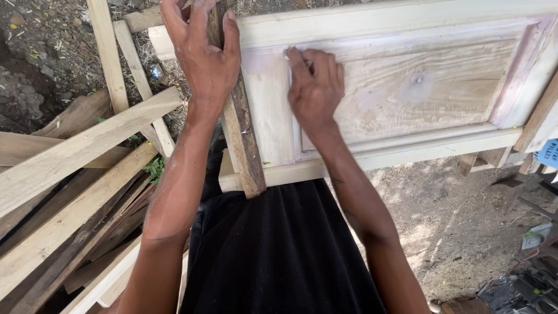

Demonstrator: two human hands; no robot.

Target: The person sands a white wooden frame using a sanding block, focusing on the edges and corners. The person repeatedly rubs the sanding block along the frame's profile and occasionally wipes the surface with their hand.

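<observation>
Head view, looking down past my forearms. The door panel (407, 87) lies flat ahead of me, pale unfinished wood with a raised frame around a sunken centre field. Its long axis runs left to right across the picture, and its near edge meets my dark clothing (279, 250).

My right hand (315, 87) rests palm down on the sunken field at its upper left corner. The fingers are curled together and pressed to the wood where the moulding turns. Something small may be under the fingertips, but I cannot make it out, so I cannot tell whether this hand grips anything or only presses.

My left hand (203, 52) is further from me, at the panel's left end. It is wrapped over the top of a dark rough strip of wood (244, 134), which runs away from me at right angles to the panel and lies against its left stile. The right hand is the nearer one to the panel's centre; the left is on the edge only.

Hidden or cut off: the panel's right end and far rail leave the picture. The top of the strip is covered by my left fingers.

Further out: loose planks (64, 192) are piled to my left on bare dirt (442, 221). At the lower right lies dark clutter I cannot identify.
</observation>
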